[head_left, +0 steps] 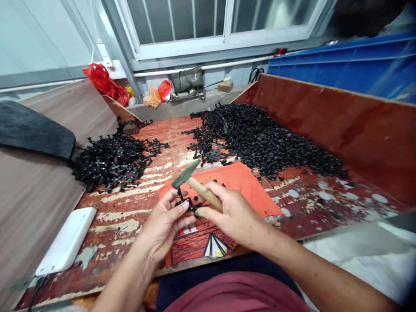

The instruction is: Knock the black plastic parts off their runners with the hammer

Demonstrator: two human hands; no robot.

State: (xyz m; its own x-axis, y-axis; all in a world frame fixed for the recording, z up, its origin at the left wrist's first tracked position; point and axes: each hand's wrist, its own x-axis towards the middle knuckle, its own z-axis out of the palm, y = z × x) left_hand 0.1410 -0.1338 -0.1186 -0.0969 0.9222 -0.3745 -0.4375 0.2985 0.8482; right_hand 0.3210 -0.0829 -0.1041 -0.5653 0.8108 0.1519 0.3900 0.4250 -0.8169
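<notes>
My left hand [164,223] pinches a small black plastic sprue piece [187,203] between thumb and fingers, just above an orange cloth [250,186]. My right hand [232,212] grips a knife by its wooden handle [204,193], and its forefinger also touches the black piece. The green blade [185,174] points up and to the left. Both hands meet over the near middle of a worn red wooden tray [156,156].
A large heap of black plastic parts [260,138] fills the tray's far right; a smaller heap [112,158] lies at left. A white power bank [66,242] with a cable rests at near left. Red board walls [351,125] and blue crates [357,60] stand at right.
</notes>
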